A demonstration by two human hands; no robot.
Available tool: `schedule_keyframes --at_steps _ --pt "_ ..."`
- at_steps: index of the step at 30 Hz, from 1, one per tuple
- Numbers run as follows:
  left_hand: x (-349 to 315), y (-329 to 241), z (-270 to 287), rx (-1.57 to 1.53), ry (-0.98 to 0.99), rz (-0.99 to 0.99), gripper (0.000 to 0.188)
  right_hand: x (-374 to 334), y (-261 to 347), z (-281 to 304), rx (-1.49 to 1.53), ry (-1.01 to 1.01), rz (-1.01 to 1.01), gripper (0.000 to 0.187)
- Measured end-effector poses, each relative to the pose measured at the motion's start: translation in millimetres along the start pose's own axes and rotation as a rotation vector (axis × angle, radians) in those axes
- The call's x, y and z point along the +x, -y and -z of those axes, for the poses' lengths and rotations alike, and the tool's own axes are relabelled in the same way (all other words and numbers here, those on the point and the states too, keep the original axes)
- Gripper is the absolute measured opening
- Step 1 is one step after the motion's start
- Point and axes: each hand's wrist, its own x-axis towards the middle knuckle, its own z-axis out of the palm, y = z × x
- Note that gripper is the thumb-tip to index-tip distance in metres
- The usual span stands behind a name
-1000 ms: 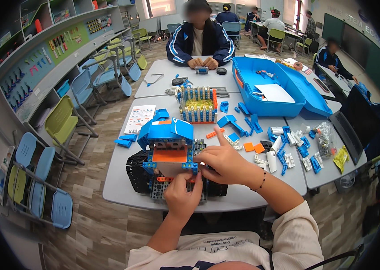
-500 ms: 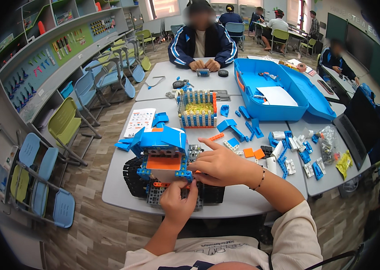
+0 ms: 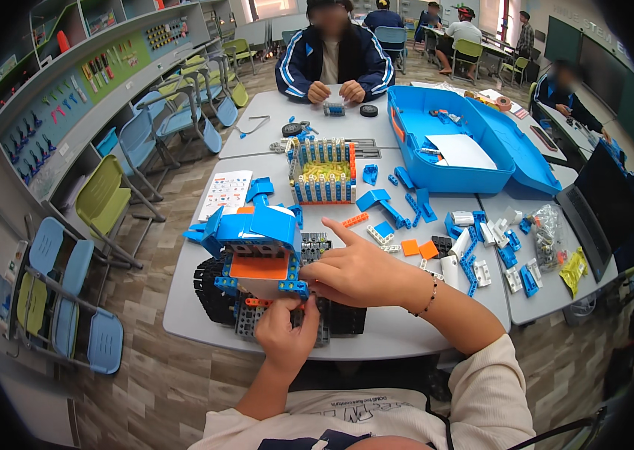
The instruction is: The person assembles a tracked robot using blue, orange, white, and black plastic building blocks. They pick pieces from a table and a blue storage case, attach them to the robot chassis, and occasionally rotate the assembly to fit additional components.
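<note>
A building-block tracked vehicle stands on the table before me, with a blue hood, an orange panel and black tracks. My left hand is closed at the lower corner of its cab, thumb and fingers pinching the parts there. From the right, my right hand reaches to the same corner, its index finger stretched out and the other fingers curled against the blue beam. Whatever small piece lies between the fingertips is hidden. An instruction sheet lies behind the vehicle.
Beyond the vehicle stands a block-built box with yellow pieces inside. Loose blue panels, orange plates and white connectors spread to the right. A blue case lies open behind them. A laptop is at the right edge. Another person sits opposite.
The view has shifted slightly. My hands keep nearly the same grip on the vehicle. The person opposite has moved their hands up and apart from the small block part.
</note>
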Motion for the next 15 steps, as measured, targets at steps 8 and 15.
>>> schedule_keyframes --at_steps 8,15 --pt "1 0 2 0.039 0.004 -0.036 0.019 3 4 -1 -0.064 0.014 -0.017 0.019" --pt "4 -2 1 0.042 -0.037 -0.059 0.017 3 7 -10 -0.113 -0.05 -0.087 0.021"
